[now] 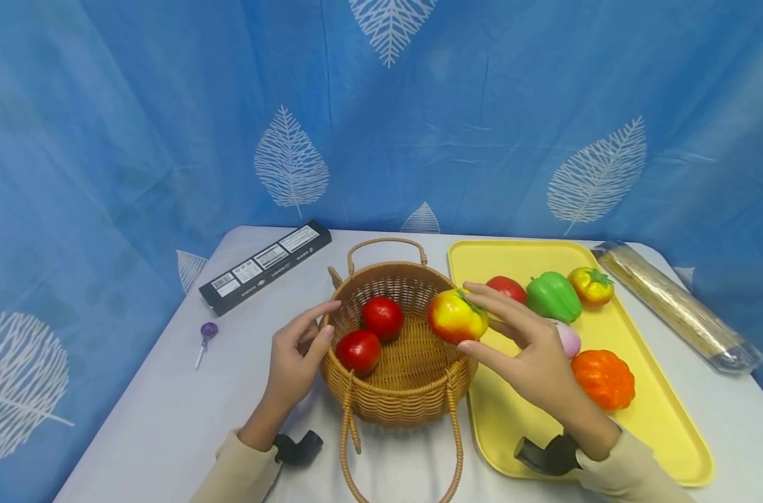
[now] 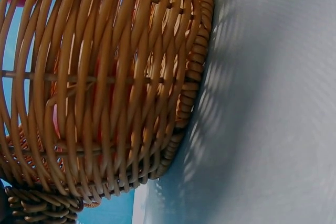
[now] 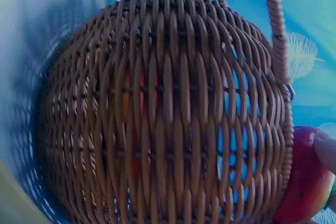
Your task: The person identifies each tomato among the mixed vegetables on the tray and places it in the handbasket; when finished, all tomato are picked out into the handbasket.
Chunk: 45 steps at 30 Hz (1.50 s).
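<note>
A woven wicker basket (image 1: 413, 391) stands mid-table with two red tomatoes (image 1: 383, 317) (image 1: 359, 351) inside. My right hand (image 1: 520, 342) pinches a yellow-red toy fruit (image 1: 455, 317) between thumb and fingers, just over the basket's right rim. My left hand (image 1: 300, 353) rests against the basket's left rim, fingers and thumb touching the wicker. The left wrist view is filled by the basket wall (image 2: 105, 93). The right wrist view shows the basket's side (image 3: 168, 114) and the held fruit (image 3: 304, 177) at the lower right.
A yellow tray (image 1: 532, 433) to the right carries a red tomato (image 1: 506, 287), green pepper (image 1: 553, 297), yellow-red tomato (image 1: 590, 285), pink item (image 1: 569, 338) and orange pumpkin (image 1: 604, 378). A black box (image 1: 265, 265), purple lollipop (image 1: 205, 334) and wrapped roll (image 1: 677, 304) lie around.
</note>
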Available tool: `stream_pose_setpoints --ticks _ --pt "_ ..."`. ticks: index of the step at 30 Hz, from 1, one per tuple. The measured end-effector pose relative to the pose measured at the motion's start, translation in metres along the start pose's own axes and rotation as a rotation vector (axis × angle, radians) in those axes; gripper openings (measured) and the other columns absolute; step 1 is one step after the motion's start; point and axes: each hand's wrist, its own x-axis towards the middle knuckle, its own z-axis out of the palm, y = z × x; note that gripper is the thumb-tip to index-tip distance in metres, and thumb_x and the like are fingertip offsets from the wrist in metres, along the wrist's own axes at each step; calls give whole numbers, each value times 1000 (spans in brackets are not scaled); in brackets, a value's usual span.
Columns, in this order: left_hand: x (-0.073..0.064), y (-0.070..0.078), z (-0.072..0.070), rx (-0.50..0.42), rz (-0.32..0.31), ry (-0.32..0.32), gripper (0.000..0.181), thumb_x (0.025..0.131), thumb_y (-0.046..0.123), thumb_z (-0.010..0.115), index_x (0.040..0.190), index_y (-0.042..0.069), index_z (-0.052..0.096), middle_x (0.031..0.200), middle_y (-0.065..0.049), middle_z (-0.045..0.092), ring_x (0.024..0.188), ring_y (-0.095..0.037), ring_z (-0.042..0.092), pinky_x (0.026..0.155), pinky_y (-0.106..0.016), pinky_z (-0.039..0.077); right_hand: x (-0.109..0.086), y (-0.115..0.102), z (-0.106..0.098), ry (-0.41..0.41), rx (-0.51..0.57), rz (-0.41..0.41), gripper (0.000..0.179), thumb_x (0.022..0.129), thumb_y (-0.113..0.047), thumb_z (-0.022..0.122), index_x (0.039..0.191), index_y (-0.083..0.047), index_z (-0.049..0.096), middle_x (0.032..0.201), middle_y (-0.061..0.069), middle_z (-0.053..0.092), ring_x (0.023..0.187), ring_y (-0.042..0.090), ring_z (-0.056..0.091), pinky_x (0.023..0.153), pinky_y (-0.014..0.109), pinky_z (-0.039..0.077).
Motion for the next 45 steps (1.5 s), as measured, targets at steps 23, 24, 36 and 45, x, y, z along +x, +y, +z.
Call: stream_pose_setpoints --ticks 23,24,36,45 --pt "0 1 0 28 -8 1 34 95 1 63 128 9 71 60 4 34 53 -7 27 49 -23 28 0 6 12 -40 -240 -57 65 80 -18 89 140 -27 64 147 -8 56 138 16 50 113 28 36" --pt "0 0 0 27 -8 1 34 95 1 63 127 9 71 60 4 35 53 -7 27 49 -23 29 0 6 12 -44 -241 -50 65 81 -18 89 140 -27 64 147 -9 56 138 16 49 113 28 36" --pt "-2 1 1 16 2 4 35 93 -1 64 126 6 70 59 4 36 53 -8 28 49 -23 29 -5 10 14 -45 -267 -71 47 84 -16 85 129 -22 72 131 -2 68 135 18 53 113 27 36" --pt "0 0 1 17 2 9 35 94 -1 63 127 8 70 59 5 37 53 -7 29 49 -24 29 1 8 4 -76 -231 -64 39 88 -13 82 125 -21 74 128 -1 70 132 15 56 110 27 40"
